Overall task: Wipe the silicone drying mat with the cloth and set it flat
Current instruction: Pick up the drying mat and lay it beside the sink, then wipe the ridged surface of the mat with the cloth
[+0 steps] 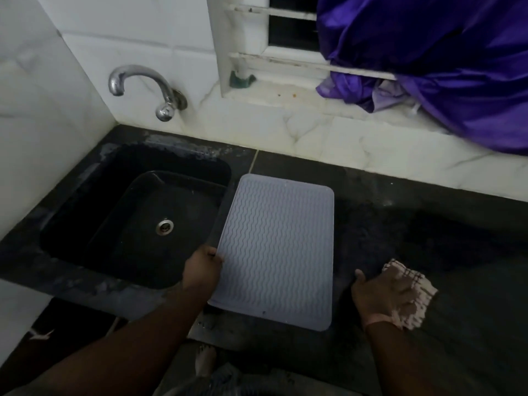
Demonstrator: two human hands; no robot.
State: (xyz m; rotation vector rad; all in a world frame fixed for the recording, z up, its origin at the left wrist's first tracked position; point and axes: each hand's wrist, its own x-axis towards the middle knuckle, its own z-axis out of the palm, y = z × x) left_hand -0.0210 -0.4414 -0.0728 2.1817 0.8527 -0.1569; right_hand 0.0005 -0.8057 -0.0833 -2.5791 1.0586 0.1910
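A grey silicone drying mat [275,250] with a wavy ribbed surface lies on the dark stone countertop [428,224], just to the right of the black sink [134,218]. Its left long edge runs along the sink's rim, and the near left part looks slightly raised off the counter (the rest appears to sit flat). The left hand [201,268] grasps that left edge about two thirds of the way toward the person, fingers curled over the mat's border and the forearm reaching in from the lower left.

The right hand [384,294] rests on the countertop just beside the mat's near right corner, apart from it, pressing down on a crumpled pale cloth [411,292] with dark checked lines; the fingers are bent over the fabric, gripping it, and the thumb points toward the mat.

A chrome tap [143,87] juts from the white marble-look wall above the sink, and a steel drain [165,226] sits in the basin floor. On the window ledge, a green object [241,80] stands by the frame, and purple fabric [443,58] spills across the upper right
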